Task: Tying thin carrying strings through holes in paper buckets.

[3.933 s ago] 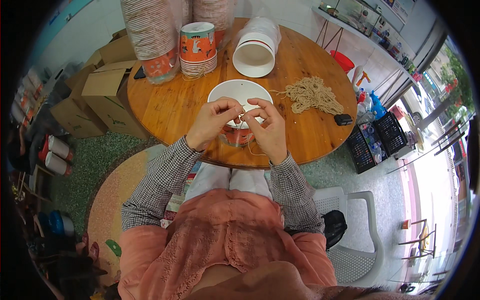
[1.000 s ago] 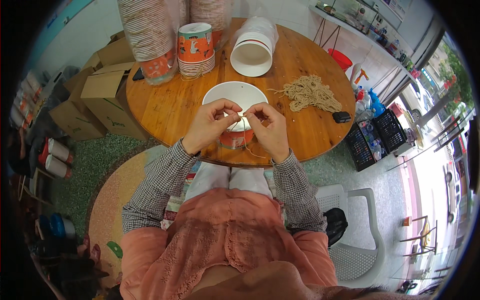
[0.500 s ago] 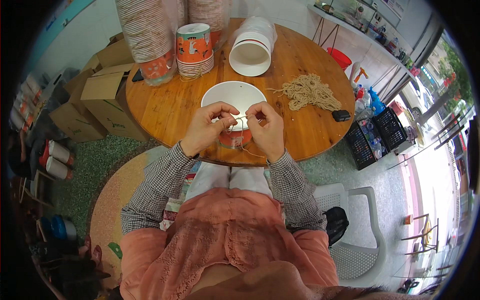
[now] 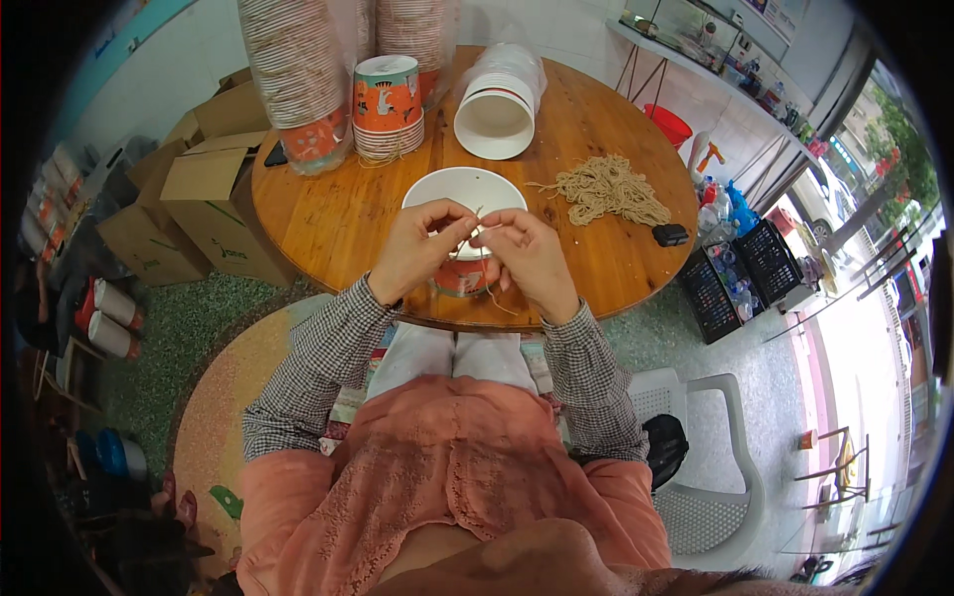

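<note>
A paper bucket [image 4: 437, 186], white inside and orange outside, stands upright near the table's front edge. Over its near rim, my left hand [image 4: 421, 244] and my right hand [image 4: 535, 260] meet almost fingertip to fingertip. Both pinch a thin tan string [image 4: 495, 296], whose loose end hangs down the bucket's front below my right hand. A short bit of string pokes up between the fingers. Whether it is knotted or passes through the bucket is hidden by my fingers. A tangled heap of the same string [image 4: 614, 191] lies to the right on the table.
The round wooden table [image 4: 328, 223] carries tall bagged stacks of paper buckets [image 4: 290, 74], a shorter orange stack [image 4: 388, 104] and white buckets lying sideways [image 4: 494, 124]. A small black object [image 4: 670, 235] sits by the right edge. Cardboard boxes [image 4: 214, 189] stand left; a plastic chair [image 4: 711, 497] is at right.
My hands have come closer together, the right one moving left toward the left one. The string between them is now gathered at the fingertips instead of spanning a gap.
</note>
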`<state>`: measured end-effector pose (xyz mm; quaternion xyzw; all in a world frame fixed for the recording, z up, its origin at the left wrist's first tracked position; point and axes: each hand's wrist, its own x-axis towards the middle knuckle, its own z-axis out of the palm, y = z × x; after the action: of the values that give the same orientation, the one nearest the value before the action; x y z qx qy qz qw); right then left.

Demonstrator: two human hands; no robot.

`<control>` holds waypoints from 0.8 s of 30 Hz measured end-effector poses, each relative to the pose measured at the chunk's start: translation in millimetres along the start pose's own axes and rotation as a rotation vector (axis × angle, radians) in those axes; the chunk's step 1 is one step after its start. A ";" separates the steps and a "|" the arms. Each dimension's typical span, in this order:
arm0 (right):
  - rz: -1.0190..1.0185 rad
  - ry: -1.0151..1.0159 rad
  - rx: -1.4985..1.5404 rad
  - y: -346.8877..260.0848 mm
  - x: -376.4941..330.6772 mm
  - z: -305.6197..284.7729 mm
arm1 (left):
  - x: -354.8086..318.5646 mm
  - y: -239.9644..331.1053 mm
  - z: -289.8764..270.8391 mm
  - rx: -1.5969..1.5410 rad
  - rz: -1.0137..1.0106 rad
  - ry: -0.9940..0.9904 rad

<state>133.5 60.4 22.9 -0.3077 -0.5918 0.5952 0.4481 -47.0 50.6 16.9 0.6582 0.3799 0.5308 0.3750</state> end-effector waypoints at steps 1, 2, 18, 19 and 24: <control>0.011 -0.042 -0.003 -2.3 -4.7 2.3 | -0.4 0.5 -1.0 0.032 0.024 0.012; 0.010 -0.039 -0.003 -1.9 -5.8 0.9 | -1.0 0.9 -0.9 0.064 0.048 0.020; -0.136 0.029 0.277 -59.8 0.4 -4.3 | -20.8 -28.0 4.1 0.161 0.320 0.146; -0.139 0.029 0.276 -63.3 -1.1 -1.2 | -23.4 -37.4 1.3 0.274 0.299 0.145; -0.140 0.025 0.259 -82.9 -11.4 7.5 | -30.1 -40.3 11.9 0.617 0.386 0.218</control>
<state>145.4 38.5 103.2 -0.2129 -0.5245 0.6299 0.5319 -43.9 39.8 -33.6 0.7393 0.4287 0.5191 0.0098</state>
